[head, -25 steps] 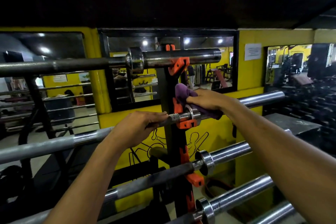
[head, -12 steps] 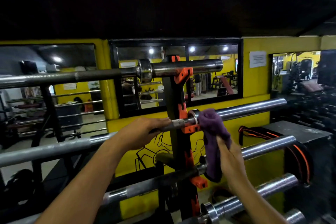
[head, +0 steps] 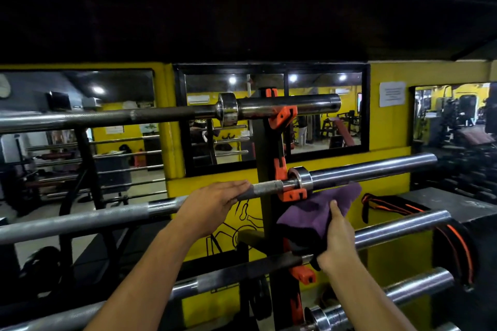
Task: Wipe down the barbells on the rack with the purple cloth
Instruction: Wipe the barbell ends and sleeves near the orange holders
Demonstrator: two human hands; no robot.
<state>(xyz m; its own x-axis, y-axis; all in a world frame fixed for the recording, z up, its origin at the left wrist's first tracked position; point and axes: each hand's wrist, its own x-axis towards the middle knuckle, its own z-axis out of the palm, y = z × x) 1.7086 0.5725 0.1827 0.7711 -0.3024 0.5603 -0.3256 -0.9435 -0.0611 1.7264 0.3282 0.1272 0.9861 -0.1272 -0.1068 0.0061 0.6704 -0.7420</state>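
The left hand (head: 215, 203) lay flat w/ straight fingers on the shaft of the second barbell (head: 371, 169), just left of the black rack upright (head: 265, 158). The right hand (head: 336, 239) pinched the purple cloth (head: 320, 209), thumb on top; the cloth hung just under that bar's sleeve, right of the collar and orange hook (head: 291, 193); contact w/ the sleeve unclear. The top barbell (head: 285, 106) sat above on another hook, more bars below. Yellow wall (head: 390, 126) & mirrors behind.
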